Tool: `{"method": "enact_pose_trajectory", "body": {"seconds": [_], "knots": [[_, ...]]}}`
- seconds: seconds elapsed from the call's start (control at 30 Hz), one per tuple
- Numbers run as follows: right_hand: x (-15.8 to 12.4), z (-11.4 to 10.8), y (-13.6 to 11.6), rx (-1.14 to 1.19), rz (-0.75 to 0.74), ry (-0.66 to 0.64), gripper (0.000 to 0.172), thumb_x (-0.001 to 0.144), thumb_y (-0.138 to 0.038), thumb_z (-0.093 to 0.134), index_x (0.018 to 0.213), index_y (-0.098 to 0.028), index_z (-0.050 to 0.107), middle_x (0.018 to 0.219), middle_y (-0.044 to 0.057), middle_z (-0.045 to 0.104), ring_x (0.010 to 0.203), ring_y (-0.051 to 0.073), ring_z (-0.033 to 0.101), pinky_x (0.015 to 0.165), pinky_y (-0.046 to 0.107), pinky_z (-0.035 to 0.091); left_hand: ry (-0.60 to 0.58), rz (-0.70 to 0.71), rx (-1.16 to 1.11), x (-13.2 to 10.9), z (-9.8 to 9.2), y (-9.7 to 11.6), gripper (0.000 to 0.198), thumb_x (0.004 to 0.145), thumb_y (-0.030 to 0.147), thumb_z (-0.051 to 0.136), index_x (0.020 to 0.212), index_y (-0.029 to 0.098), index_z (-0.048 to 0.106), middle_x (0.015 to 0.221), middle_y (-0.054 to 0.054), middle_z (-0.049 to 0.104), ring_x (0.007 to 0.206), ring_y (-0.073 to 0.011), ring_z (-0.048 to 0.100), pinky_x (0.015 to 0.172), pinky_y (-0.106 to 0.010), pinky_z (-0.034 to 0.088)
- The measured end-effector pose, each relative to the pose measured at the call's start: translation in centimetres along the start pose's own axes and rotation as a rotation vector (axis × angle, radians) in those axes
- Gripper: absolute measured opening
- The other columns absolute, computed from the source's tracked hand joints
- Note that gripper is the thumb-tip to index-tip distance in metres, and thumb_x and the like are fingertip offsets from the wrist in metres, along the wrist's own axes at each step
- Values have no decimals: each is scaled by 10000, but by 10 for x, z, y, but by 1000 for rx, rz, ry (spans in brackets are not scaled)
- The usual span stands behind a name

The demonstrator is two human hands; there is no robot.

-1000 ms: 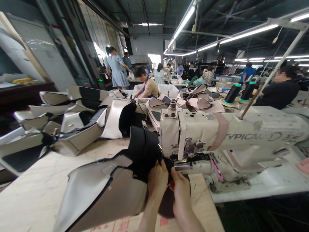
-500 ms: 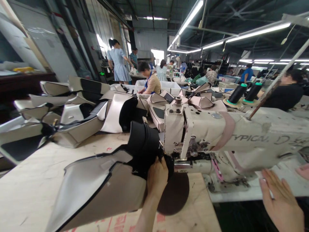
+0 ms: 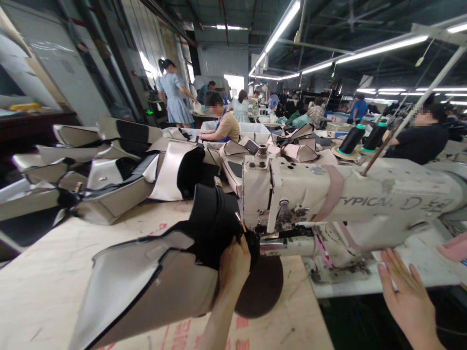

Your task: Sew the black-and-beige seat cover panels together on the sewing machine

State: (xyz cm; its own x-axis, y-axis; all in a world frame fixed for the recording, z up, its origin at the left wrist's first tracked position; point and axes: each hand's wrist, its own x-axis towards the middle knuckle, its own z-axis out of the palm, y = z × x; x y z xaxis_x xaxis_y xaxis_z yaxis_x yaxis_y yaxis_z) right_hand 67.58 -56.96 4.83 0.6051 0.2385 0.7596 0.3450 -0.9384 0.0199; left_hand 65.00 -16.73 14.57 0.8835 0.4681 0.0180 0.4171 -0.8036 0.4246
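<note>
In a sewing workshop (image 3: 222,58), a co-worker (image 3: 223,124) is bending over the far bench. On the plywood table (image 3: 44,277), a beige leatherette panel (image 3: 146,277) is lying with its black end (image 3: 213,218) beneath the sewing machine's head (image 3: 292,204). The left hand (image 3: 235,267) is gripping that end by the needle, while the right hand (image 3: 404,301) is spreading wide, off the work, at near right.
</note>
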Motion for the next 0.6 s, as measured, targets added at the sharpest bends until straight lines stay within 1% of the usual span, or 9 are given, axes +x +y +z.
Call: {"method": "enact_pose_trajectory", "body": {"seconds": [0.13, 0.23, 0.3, 0.4, 0.5, 0.6], "knots": [[10, -11, 2, -4, -17, -5, 458, 920, -336, 390, 1334, -142, 399, 1286, 118, 492, 1149, 273, 498, 1016, 480, 331, -4, 22, -9, -2, -1, -1, 450, 949, 265, 184, 1036, 92, 590, 965, -153, 679, 881, -230, 654, 710, -274, 440], [29, -25, 4, 14, -15, -19, 461, 917, -369, 381, 1309, -131, 429, 1272, 121, 505, 1153, 269, 494, 1017, 466, 334, -7, 33, -10, -1, -1, -1, 441, 947, 254, 191, 1034, 86, 590, 978, -162, 674, 900, -230, 648, 721, -273, 441], [45, -36, 3, 8, 2, -13, 449, 914, -393, 375, 1272, -137, 466, 1229, 116, 543, 1137, 261, 507, 1028, 462, 318, -5, 30, -9, 0, -1, -1, 438, 948, 244, 189, 1037, 82, 585, 995, -169, 668, 908, -233, 645, 732, -279, 440], [63, -48, -2, -8, 6, -45, 402, 919, -385, 358, 1197, -146, 524, 1169, 111, 583, 1113, 257, 523, 1043, 474, 284, -4, 19, -11, 3, -1, 0, 441, 951, 248, 184, 1031, 77, 582, 985, -170, 670, 906, -240, 646, 740, -287, 441], [66, -50, -7, -14, 21, -46, 397, 918, -369, 354, 1174, -121, 528, 1190, 137, 562, 1132, 274, 506, 1032, 487, 290, -6, 16, -14, 6, 0, 0, 445, 953, 256, 186, 1015, 73, 586, 998, -171, 665, 936, -246, 636, 763, -290, 438], [59, -44, -8, -23, 29, -31, 435, 906, -395, 369, 1204, -107, 503, 1218, 151, 538, 1156, 297, 482, 1023, 499, 299, -9, 14, -10, 7, 2, -1, 429, 954, 244, 189, 1017, 81, 581, 1015, -163, 661, 949, -246, 631, 771, -291, 433]]}}
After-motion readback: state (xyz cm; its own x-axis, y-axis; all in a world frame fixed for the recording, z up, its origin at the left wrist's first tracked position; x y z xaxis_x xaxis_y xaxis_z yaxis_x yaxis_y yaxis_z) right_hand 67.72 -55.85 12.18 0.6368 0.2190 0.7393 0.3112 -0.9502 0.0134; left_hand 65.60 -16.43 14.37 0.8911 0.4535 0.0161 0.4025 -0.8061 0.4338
